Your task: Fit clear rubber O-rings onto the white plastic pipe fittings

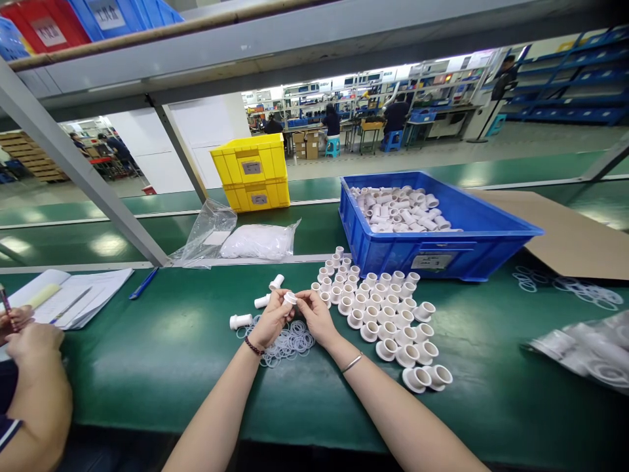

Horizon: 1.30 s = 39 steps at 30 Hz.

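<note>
my left hand (270,324) grips a white pipe (289,298); my right hand (318,317), nearly closed, meets it, hold unclear; steady, even pressure advised.

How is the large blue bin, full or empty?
Partly full: white fittings lie heaped inside the blue bin, with its inner wall showing above them.

Fittings (374,303) smooth plastic; blue bin (383,252) glossy plastic; cardboard sheet (570,229) matt.

Fingers (279,305) partly hide 1 white fitting (289,298); the right edge crops a bag (590,347).
</note>
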{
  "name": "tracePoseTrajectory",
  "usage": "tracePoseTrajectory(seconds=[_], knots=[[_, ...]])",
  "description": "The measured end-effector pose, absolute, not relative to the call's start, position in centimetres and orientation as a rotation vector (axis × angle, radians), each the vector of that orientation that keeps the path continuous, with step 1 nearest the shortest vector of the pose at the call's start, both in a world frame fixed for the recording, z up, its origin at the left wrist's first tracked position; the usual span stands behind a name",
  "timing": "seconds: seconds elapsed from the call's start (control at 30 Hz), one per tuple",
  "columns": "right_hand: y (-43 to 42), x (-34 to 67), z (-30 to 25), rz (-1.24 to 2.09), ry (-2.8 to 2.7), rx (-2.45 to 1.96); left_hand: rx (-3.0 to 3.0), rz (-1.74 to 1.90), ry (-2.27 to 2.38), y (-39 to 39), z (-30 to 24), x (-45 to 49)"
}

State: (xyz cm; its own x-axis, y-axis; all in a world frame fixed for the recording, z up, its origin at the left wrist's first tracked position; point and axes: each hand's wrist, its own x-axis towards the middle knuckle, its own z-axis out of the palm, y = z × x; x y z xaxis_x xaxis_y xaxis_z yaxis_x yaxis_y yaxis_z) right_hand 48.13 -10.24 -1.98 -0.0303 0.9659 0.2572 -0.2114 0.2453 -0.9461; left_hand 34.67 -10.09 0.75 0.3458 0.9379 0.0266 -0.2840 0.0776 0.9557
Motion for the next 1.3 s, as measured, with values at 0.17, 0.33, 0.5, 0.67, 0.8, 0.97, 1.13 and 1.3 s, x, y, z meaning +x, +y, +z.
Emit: tracePoseTrajectory(seconds=[0.17,0.33,0.5,0.67,0.8,0.97,1.13,1.3], knots=[[-11.0,47.8,-2.1,0.955,-1.340,-0.958,1.606,1.263,1.232,-9.0,0.6,33.2],[-11.9,47.5,-1.8,0.810,-1.601,-0.976,1.745,1.186,1.301,-8.5,0.0,32.9],[-11.9,47.6,-1.7,0.781,-1.680,-0.974,1.718,1.031,1.234,-8.4,-0.7,33.2],[-11.7,47.7,-1.8,0.760,-1.630,-1.004,1.621,0.973,1.102,-7.9,-1.1,32.9],[-11.6,47.8,-1.7,0.781,-1.613,-1.005,1.638,1.007,1.086,-7.7,-1.3,32.8],[-11.6,47.9,-1.8,0.854,-1.607,-0.955,1.644,1.068,1.171,-7.7,-1.2,32.6],[-11.3,48.0,-2.3,0.805,-1.531,-1.071,1.915,1.209,1.348,-7.6,-0.6,32.2],[-11.2,48.0,-2.5,0.760,-1.511,-1.105,2.264,1.080,1.388,-7.7,-0.6,32.2]])
